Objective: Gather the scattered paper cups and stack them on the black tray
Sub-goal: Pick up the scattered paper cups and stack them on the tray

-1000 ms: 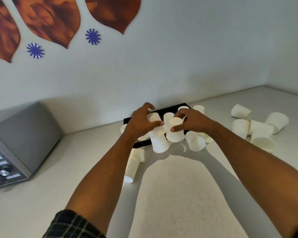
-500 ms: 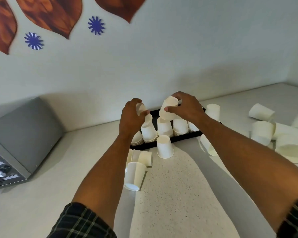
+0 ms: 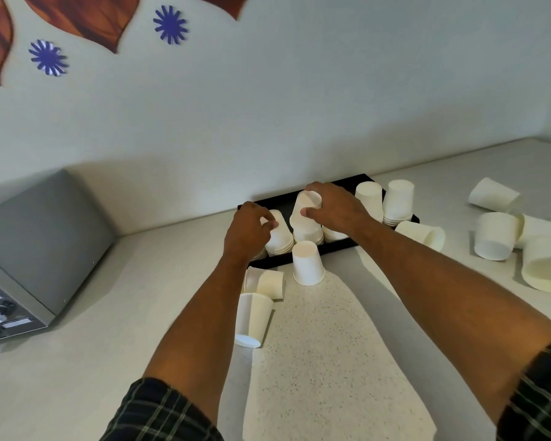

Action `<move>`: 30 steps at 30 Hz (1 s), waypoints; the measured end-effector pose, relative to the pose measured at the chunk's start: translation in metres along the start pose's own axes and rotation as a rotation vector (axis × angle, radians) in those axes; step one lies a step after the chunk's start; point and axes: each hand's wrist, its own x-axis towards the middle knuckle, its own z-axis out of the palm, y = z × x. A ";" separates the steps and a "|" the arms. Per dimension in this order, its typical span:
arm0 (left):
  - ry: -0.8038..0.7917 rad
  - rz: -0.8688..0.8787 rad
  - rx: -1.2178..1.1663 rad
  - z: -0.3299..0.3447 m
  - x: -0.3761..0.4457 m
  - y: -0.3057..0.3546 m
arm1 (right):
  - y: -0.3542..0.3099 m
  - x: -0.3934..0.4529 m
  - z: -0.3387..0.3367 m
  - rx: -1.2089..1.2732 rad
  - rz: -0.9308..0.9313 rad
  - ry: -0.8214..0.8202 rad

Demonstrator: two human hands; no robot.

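A black tray (image 3: 279, 201) lies against the wall with several short stacks of upside-down white paper cups on it. My right hand (image 3: 333, 206) grips one inverted cup (image 3: 306, 208) and holds it on top of the middle stack (image 3: 307, 232). My left hand (image 3: 247, 229) holds the top cup of the left stack (image 3: 280, 238). Two taller stacks (image 3: 398, 198) stand at the tray's right end. A single inverted cup (image 3: 307, 264) stands on the counter just in front of the tray.
Loose cups lie on the counter: two by my left forearm (image 3: 255, 319), one on its side right of the tray (image 3: 423, 233), and several at far right (image 3: 495, 235). A grey appliance (image 3: 29, 249) with knobs sits at left. The wall runs close behind the tray.
Both hands have lowered their cups from above the tray onto the stacks. Earlier they pulled cups out of a jumbled pile at the tray.
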 end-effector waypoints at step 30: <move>-0.638 0.170 0.525 -0.010 -0.049 0.035 | 0.007 -0.071 0.024 -0.439 -0.336 -0.068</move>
